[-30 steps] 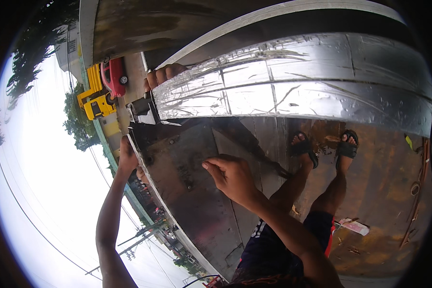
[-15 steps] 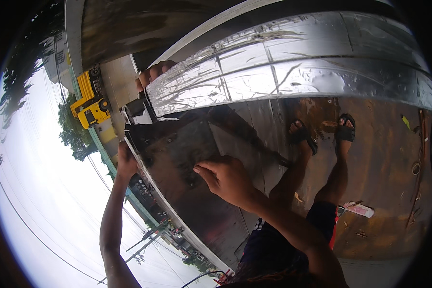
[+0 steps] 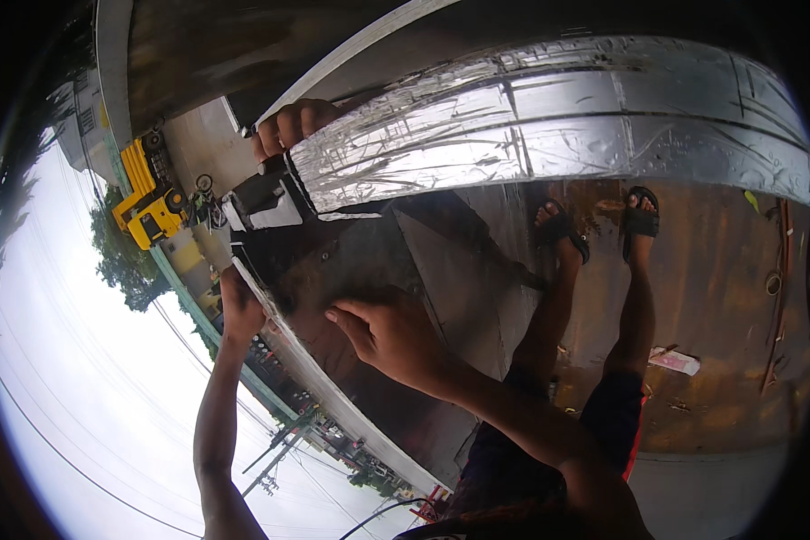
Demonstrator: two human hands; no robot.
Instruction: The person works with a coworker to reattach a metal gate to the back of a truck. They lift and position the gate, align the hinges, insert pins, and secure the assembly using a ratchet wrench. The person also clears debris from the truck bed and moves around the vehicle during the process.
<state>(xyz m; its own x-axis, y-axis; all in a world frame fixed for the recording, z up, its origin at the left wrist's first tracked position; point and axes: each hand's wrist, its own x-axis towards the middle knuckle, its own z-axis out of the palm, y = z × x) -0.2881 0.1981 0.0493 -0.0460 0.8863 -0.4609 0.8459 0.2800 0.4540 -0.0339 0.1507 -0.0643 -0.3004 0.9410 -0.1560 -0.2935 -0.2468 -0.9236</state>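
My left hand point(image 3: 241, 308) is closed at the pale rim point(image 3: 283, 335) of a dark metal panel, its fingers mostly hidden there. Over the panel's dark face point(image 3: 355, 270) hovers my right hand point(image 3: 394, 340), thumb and forefinger pinched, the other fingers curled under. Whatever the pinch holds is too small or hidden to make out. Above both hands stretches a long, scratched silver foil-like covered beam point(image 3: 549, 130) with dark seam lines. Its left end shows a black and white torn-looking section point(image 3: 274, 202). Fingers of another hand point(image 3: 295, 126) wrap the beam's far side near that end; whose hand cannot be told.
Two feet in black sandals point(image 3: 562, 229) stand on a wet, rust-brown floor point(image 3: 693, 297). A pink and white packet point(image 3: 675, 361) and a thin brown rod point(image 3: 777, 297) lie there. Beyond the rim are a yellow truck point(image 3: 153, 202), a parked motorcycle point(image 3: 205, 193) and overhead wires.
My right hand has moved left, nearer the rim, still pinched. My left hand stays at the rim. The silver beam's left end sits slightly farther right in view, as the view has shifted.
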